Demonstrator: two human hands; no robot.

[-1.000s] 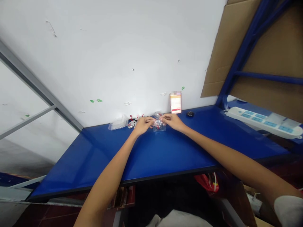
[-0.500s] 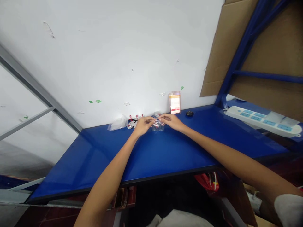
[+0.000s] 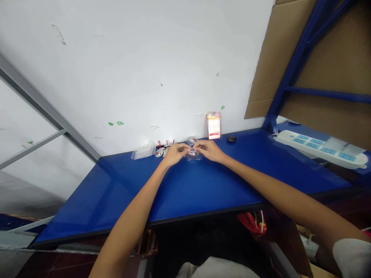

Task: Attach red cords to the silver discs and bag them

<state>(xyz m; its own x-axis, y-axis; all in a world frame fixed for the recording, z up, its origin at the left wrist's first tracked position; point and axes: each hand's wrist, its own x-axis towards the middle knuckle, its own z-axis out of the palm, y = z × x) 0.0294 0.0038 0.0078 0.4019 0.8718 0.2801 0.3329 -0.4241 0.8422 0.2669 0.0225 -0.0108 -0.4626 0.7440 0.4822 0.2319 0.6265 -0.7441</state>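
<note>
Both my hands meet over the back middle of the blue table [image 3: 174,185]. A small clear plastic bag [image 3: 193,157] with a shiny silvery round item and a bit of red inside hangs between them. My left hand [image 3: 175,153] pinches the bag's upper edge from the left. From the right, my right hand [image 3: 210,150] pinches the same edge, its fingertips close to the left ones. Just behind the hands lies another silvery bagged item [image 3: 192,139]. Left of my left hand are several silvery round pieces [image 3: 159,153] with red loops, partly hidden by that hand.
A stack of clear plastic bags [image 3: 144,150] lies at the table's back left. Against the white wall leans a card [image 3: 214,126], its print blurred out. A small black object [image 3: 231,139] sits right of it. A white power strip [image 3: 320,148] lies at the far right.
The hands stay at the bag's upper edge, with only slight finger movement; my right fingertips sit a little lower. The whole view has shifted very slightly.
</note>
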